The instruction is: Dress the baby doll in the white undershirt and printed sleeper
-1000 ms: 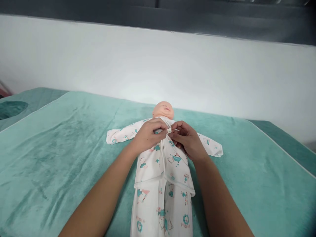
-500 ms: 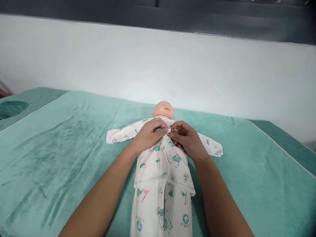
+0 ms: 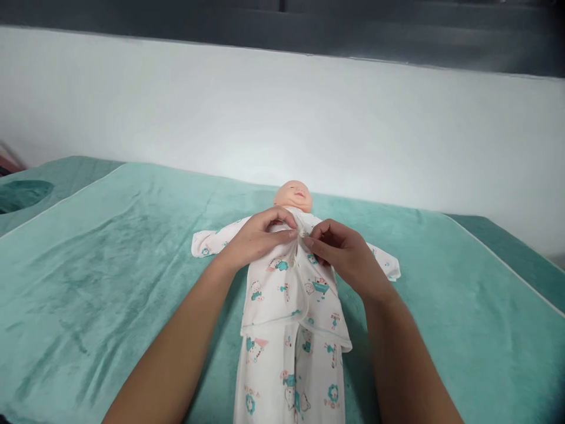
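Note:
A baby doll (image 3: 293,195) lies on its back on a teal towel (image 3: 110,265), dressed in a white printed jacket (image 3: 286,288) and matching trousers (image 3: 286,377). Both sleeves are spread out to the sides. My left hand (image 3: 256,238) pinches the left front edge of the jacket just below the doll's chin. My right hand (image 3: 344,253) pinches the opposite front edge at the same spot. The fingertips of both hands meet at the top of the jacket's opening, and they hide whatever fastening is there.
The towel covers a wide padded table that runs past the picture on both sides. A darker teal patch (image 3: 22,194) shows at the far left. A white wall (image 3: 309,118) stands right behind the table, close to the doll's head.
Both hands have stayed at the jacket's neck. My right hand has drawn slightly back and to the right, and the fingertips press the two front edges closer together.

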Tool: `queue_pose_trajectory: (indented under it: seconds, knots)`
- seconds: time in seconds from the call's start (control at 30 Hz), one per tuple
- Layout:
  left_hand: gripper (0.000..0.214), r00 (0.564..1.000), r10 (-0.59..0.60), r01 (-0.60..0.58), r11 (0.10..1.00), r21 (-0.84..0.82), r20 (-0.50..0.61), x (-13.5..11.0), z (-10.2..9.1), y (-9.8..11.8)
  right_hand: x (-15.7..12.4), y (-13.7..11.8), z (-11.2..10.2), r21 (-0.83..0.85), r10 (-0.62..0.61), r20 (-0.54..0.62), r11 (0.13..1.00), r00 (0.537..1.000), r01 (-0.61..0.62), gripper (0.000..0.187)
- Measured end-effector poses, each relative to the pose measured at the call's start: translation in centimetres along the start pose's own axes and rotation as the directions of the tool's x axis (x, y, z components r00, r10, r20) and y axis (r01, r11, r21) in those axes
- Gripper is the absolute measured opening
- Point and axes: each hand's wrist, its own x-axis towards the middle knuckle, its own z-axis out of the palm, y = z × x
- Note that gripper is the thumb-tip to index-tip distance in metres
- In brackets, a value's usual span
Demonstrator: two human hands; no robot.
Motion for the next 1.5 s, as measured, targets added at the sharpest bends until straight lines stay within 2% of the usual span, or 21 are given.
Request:
queue_pose_trajectory:
  seconds: [0.07,0.1,0.23,0.4,0.53,0.63,0.7,0.77,0.87,0.93,1.03,1.13,1.27,1.37,1.5]
  knots:
    - [0.015,0.998,-0.051,0.049,0.997,0.064,0.023,-0.4,-0.7,0.6,-0.9,-1.0,0.3,-0.175,0.006,0.063,0.984,0.998,0.005,0.031]
    - [0.017,0.995,-0.076,0.068,0.992,0.106,0.070,-0.6,-1.0,0.9,-1.3,-1.4,0.6,-0.266,0.012,0.078,0.964,0.997,0.009,0.034]
    - [0.022,0.946,-0.170,0.099,0.963,0.252,0.276,-1.2,-1.6,1.7,-2.0,-2.2,1.8,-0.545,0.018,-0.021,0.838,1.000,-0.027,0.046]
    - [0.023,0.925,-0.191,0.076,0.939,0.335,0.327,-1.1,-1.5,2.1,-2.3,-2.3,2.2,-0.688,0.074,-0.009,0.723,0.997,-0.060,0.041]
    - [0.014,0.904,-0.189,0.052,0.939,0.341,0.384,-1.0,-1.8,2.3,-2.6,-2.6,2.7,-0.742,0.072,0.019,0.670,0.997,-0.034,0.041]
    - [0.015,0.906,-0.203,0.062,0.932,0.357,0.370,-1.1,-2.1,2.3,-2.5,-2.7,3.1,-0.759,0.071,0.006,0.650,0.997,-0.042,0.038]
    - [0.016,0.906,-0.202,0.060,0.932,0.358,0.373,-1.1,-2.2,2.1,-2.3,-2.5,2.8,-0.728,0.055,0.007,0.685,0.998,-0.033,0.035]
    - [0.014,0.898,-0.181,0.037,0.939,0.342,0.401,-1.0,-2.2,1.9,-2.1,-2.2,2.1,-0.625,0.071,0.042,0.780,0.997,-0.029,0.031]
    - [0.010,0.898,-0.135,0.005,0.955,0.296,0.419,-0.9,-2.2,1.8,-1.5,-1.6,0.8,-0.320,0.152,0.171,0.943,0.973,-0.091,0.020]
    - [0.009,0.906,-0.116,0.016,0.970,0.242,0.407,-1.0,-2.1,1.9,-1.2,-1.2,0.1,-0.109,0.175,0.242,0.982,0.954,-0.153,0.015]
    - [0.009,0.921,-0.110,0.077,0.992,0.103,0.374,-1.3,-1.9,2.0,-0.9,-0.7,-0.1,0.137,0.158,0.220,0.972,0.963,-0.191,0.008]
    - [0.009,0.942,-0.110,0.139,0.988,-0.068,0.318,-1.5,-1.3,1.9,-0.8,-0.4,0.1,0.296,0.153,0.182,0.934,0.971,-0.202,0.003]
    - [0.009,0.953,-0.107,0.167,0.966,-0.197,0.283,-1.5,-0.5,1.8,-0.7,-0.4,0.2,0.371,0.124,0.201,0.908,0.972,-0.193,0.015]
    - [0.009,0.945,-0.124,0.194,0.957,-0.216,0.303,-1.4,-0.2,1.7,-0.5,-0.3,0.2,0.416,0.093,0.230,0.891,0.969,-0.184,0.026]
    - [0.009,0.934,-0.120,0.210,0.946,-0.246,0.337,-1.3,-0.2,1.5,-0.3,0.1,0.4,0.383,0.081,0.242,0.907,0.967,-0.172,0.028]
